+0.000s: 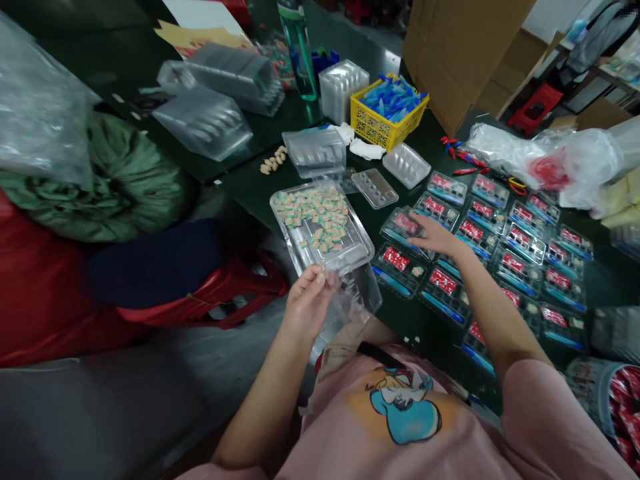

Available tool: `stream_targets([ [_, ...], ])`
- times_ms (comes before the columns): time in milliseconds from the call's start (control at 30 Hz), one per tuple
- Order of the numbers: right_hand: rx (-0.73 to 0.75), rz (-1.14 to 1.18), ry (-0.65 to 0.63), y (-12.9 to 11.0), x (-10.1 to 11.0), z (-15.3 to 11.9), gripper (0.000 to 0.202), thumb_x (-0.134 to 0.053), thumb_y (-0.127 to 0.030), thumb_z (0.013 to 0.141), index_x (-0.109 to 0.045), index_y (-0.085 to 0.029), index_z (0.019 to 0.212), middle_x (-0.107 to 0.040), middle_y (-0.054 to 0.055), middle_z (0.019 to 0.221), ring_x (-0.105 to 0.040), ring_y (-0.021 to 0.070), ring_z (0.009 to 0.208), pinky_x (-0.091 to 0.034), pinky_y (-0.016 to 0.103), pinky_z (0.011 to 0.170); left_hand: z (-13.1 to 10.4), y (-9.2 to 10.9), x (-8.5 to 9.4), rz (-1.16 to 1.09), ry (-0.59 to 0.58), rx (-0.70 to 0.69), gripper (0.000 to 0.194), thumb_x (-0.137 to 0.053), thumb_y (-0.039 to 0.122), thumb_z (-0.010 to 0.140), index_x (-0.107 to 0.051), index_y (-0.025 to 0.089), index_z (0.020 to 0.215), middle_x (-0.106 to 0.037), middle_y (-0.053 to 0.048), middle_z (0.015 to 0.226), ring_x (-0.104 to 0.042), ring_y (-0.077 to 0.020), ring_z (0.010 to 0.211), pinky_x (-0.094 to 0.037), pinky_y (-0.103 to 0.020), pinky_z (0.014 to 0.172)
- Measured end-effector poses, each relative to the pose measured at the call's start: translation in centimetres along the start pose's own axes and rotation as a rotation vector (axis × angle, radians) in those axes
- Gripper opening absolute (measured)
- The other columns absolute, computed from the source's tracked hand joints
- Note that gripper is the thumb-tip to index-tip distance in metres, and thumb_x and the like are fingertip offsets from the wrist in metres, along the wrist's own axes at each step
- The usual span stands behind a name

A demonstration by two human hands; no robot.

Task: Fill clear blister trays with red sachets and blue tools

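My left hand (313, 290) is closed in a pinch at the near edge of a metal tray (357, 250). What it pinches, if anything, is too small to tell. Small pink-and-green pieces (320, 210) lie heaped in the tray. Clear plastic (367, 287) shows below the tray, beside this hand. My right hand (435, 235) reaches across to a clear plastic pack (404, 225) with red-and-white contents, its fingers spread over the pack's right end. Rows of similar packs (473, 232), many with a blue pen-like stick, lie around the right forearm.
Behind the tray stand a yellow basket (373, 120) of blue pieces, stacked clear plastic shells (205, 123) and a bottle (303, 60). A cardboard box (460, 53) rises at the back. Red stool (240, 293) at left; a tub (597, 393) of red packets at right.
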State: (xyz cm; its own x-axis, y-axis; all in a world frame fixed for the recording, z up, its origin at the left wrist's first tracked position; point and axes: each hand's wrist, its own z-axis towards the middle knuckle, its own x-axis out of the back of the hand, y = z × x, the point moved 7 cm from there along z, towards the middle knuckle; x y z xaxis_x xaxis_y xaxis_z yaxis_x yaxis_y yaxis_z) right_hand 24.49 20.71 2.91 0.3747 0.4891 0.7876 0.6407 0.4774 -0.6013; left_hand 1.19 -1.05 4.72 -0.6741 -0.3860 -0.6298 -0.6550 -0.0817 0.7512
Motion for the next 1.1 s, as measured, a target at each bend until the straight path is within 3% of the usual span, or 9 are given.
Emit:
stream_targets([
  [100,0.056,0.079,-0.086,-1.2,-0.8,-1.5,0.089,-0.072,-0.056,0.074,-0.037,-0.025,0.150,-0.043,0.008,0.152,-0.039,0.0355,0.139,-0.025,0.054,0.117,0.0,-0.2,-0.7,0.007,-0.064,0.011,0.022,-0.080,0.032,0.070,-0.062,0.020,0.066,-0.048,-0.001,0.065,-0.047,-0.0133,0.065,-0.044,-0.027,0.063],
  [300,-0.083,0.102,-0.118,-0.4,-2.2,-1.0,0.101,-0.084,-0.049,0.061,-0.040,-0.025,0.149,-0.050,0.010,0.146,-0.039,0.0407,0.137,-0.025,0.058,0.115,0.4,-0.7,-0.9,-0.012,-0.049,0.029,0.022,-0.081,0.031,0.069,-0.062,0.020,0.069,-0.049,-0.001,0.067,-0.049,-0.0137,0.066,-0.045,-0.027,0.063],
  [400,-0.067,0.036,-0.140,-0.9,-1.8,-1.2,0.100,-0.080,-0.051,0.066,-0.034,-0.025,0.151,-0.044,0.011,0.151,-0.035,0.0397,0.140,-0.023,0.058,0.116,0.4,-0.4,-0.3,-0.040,-0.009,0.028,0.025,-0.082,0.031,0.067,-0.061,0.018,0.070,-0.050,0.000,0.066,-0.050,-0.0126,0.065,-0.047,-0.026,0.063],
  [533,-0.060,-0.089,-0.130,-3.1,-2.0,-3.9,0.095,-0.068,-0.055,0.078,-0.022,-0.024,0.155,-0.028,0.014,0.159,-0.025,0.0390,0.145,-0.023,0.062,0.114,-0.1,0.3,1.3,-0.070,0.055,0.007,0.030,-0.084,0.031,0.065,-0.058,0.017,0.070,-0.053,0.001,0.067,-0.051,-0.0109,0.062,-0.049,-0.024,0.062],
  [733,-0.206,-0.302,-0.149,-5.7,-5.9,-7.7,0.092,-0.068,-0.047,0.080,-0.022,-0.019,0.155,-0.022,0.025,0.158,-0.025,0.0440,0.143,-0.030,0.065,0.106,-1.0,0.7,2.3,-0.064,0.063,-0.013,0.029,-0.081,0.031,0.069,-0.056,0.016,0.070,-0.052,0.002,0.068,-0.051,-0.0096,0.062,-0.049,-0.022,0.061],
  [1100,-0.187,-0.425,-0.116,-5.7,-8.9,-6.0,0.092,-0.070,-0.049,0.079,-0.027,-0.014,0.152,-0.021,0.028,0.157,-0.026,0.0422,0.143,-0.029,0.060,0.108,-1.2,0.7,2.3,-0.064,0.065,-0.004,0.030,-0.083,0.032,0.067,-0.058,0.015,0.070,-0.055,0.002,0.066,-0.053,-0.0090,0.059,-0.050,-0.021,0.058],
])
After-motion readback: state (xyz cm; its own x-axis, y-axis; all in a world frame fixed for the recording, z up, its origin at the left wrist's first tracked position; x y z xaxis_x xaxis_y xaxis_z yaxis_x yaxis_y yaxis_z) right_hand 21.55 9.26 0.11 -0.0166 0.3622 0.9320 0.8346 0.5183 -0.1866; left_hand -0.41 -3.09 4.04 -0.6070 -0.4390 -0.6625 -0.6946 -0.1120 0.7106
